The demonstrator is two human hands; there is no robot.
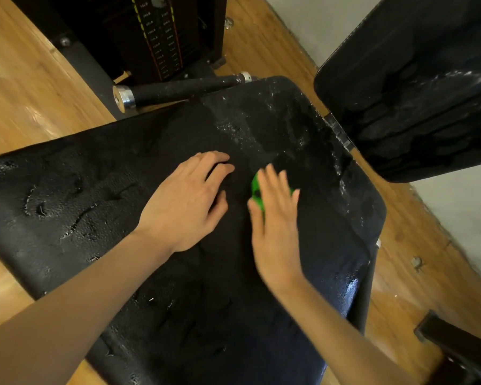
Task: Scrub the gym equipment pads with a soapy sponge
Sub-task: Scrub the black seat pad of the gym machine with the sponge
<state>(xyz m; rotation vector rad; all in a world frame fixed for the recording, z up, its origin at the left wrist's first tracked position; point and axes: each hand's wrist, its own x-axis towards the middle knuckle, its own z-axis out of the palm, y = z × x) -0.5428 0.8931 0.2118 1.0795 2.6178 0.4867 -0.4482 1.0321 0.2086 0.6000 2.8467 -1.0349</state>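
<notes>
A wide black seat pad (100, 190) fills the middle of the view, cracked on its left part and wet with soap foam toward its far right. My right hand (275, 223) lies flat on a green sponge (255, 187) and presses it against the pad with straight fingers; most of the sponge is hidden under the hand. My left hand (189, 204) rests on the pad just left of the sponge, fingers slightly bent, holding nothing. A second black back pad (417, 87) stands tilted at the upper right, streaked with foam.
A black handle bar with chrome ends (178, 88) lies beyond the seat pad. A weight stack (159, 34) in a dark frame stands at the top. Wooden floor (25, 87) surrounds the bench, and a pale wall (456, 207) runs along the right.
</notes>
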